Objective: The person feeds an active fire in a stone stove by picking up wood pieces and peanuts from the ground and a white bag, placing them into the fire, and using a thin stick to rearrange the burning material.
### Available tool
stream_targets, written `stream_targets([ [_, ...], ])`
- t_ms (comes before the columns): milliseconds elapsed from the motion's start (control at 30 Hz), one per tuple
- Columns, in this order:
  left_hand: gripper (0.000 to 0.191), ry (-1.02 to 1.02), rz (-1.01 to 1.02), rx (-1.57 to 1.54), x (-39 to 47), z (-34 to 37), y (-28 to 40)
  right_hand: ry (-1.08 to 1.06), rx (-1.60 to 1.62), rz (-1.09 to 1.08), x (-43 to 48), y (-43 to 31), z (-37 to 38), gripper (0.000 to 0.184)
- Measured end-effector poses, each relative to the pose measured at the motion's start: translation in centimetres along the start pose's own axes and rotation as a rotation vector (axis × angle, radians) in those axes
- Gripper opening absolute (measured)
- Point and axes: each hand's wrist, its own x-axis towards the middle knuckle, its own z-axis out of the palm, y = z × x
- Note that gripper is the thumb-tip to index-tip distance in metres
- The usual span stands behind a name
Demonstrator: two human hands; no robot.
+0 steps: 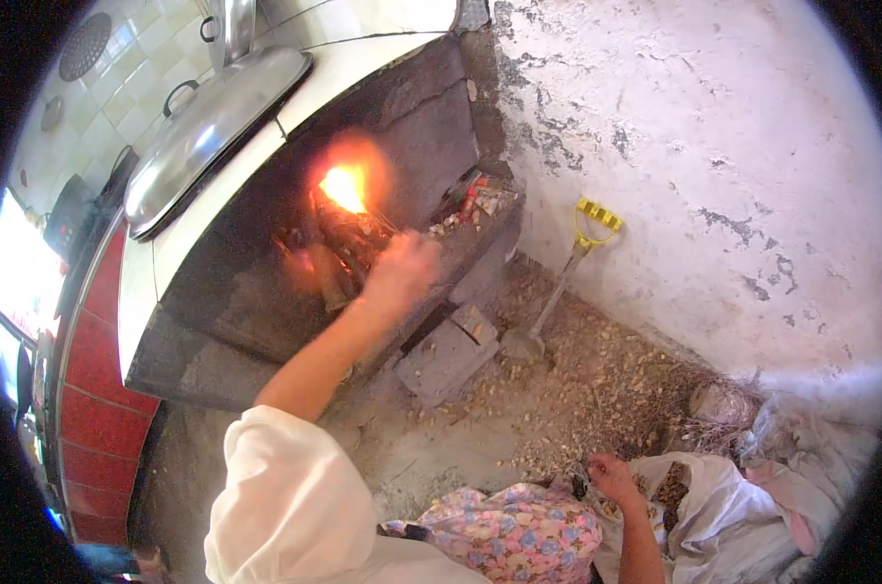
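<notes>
My left hand (406, 266) reaches into the stove's dark fire opening, just to the right of the burning wood (331, 266). It is blurred with its fingers curled, and I cannot tell whether it grips any of the thin twigs beside it. Bright flames (343, 188) rise from the top of the wood. Down at the lower right, my right hand (611, 478) hovers by the mouth of a white woven sack (718, 504), which holds brown bits of fuel. Its fingers are bent, and what lies inside them is hidden.
A shovel with a yellow handle (598, 220) leans against the flaking white wall (689, 131). Shells or chips litter the floor (587, 387) by a grey block (452, 358). A metal lid (214, 139) covers the stove top. Small boxes (484, 201) sit on the ledge.
</notes>
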Motion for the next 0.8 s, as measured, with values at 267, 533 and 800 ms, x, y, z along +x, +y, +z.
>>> stream_targets([
  [267,0.021,0.028,0.084,0.097,-4.7,-2.9,3.4,-0.030,-0.198,0.018,-0.6,-2.3,-0.6,0.026],
  [533,0.061,-0.207,0.315,-0.013,-10.1,3.5,3.7,-0.025,-0.221,0.038,-2.5,-1.3,-0.9,0.015],
  [800,0.070,-0.454,0.282,0.037,-10.1,5.0,2.2,0.047,-0.217,0.080,-3.5,-1.7,-1.4,0.017],
])
